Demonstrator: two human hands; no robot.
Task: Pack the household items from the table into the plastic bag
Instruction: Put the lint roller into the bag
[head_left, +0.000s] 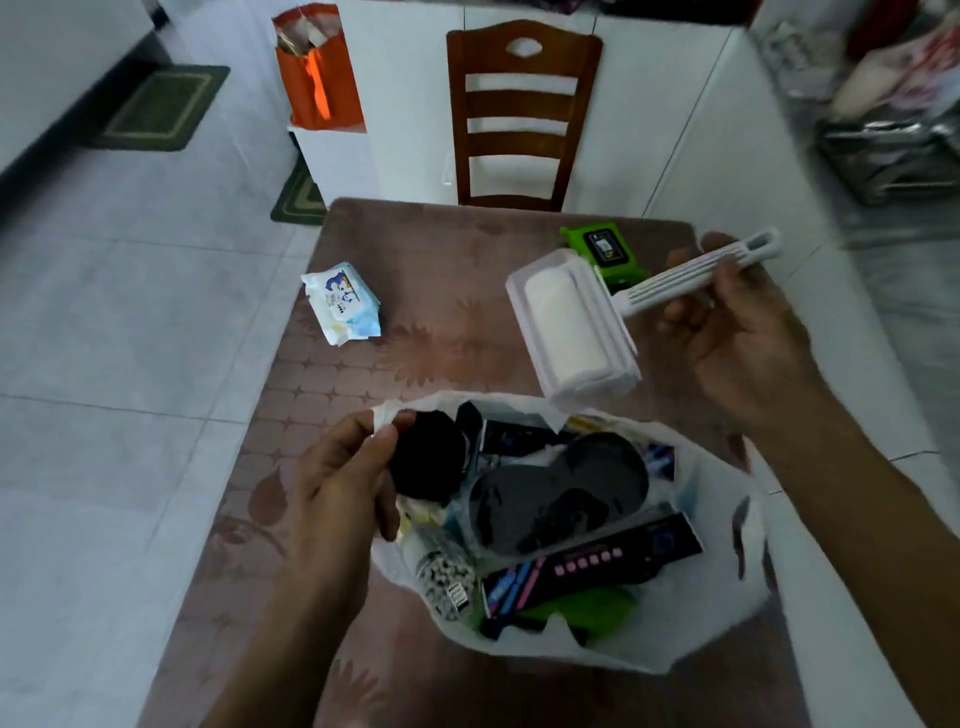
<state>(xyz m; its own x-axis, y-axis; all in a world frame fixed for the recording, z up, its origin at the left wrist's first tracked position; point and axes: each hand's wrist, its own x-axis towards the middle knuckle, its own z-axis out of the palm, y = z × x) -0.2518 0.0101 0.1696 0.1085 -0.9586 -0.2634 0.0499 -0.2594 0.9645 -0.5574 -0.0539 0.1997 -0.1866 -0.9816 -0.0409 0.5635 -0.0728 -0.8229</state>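
A white plastic bag (717, 603) lies open on the brown table (431, 260), filled with several dark boxes and other items. My left hand (343, 483) pinches the bag's left rim and holds it open. My right hand (737, 317) grips the handle of a white lint roller (571, 322), which hangs just above the bag's far edge with its roll end pointing down. A blue-and-white tissue pack (343, 304) lies on the table at the left. Behind the roller sits a green wipes pack (605, 249), partly hidden.
A wooden chair (519, 114) stands at the far side of the table. An orange bag (317, 78) rests on a white box on the tiled floor at the back left. Cluttered shelves fill the right edge.
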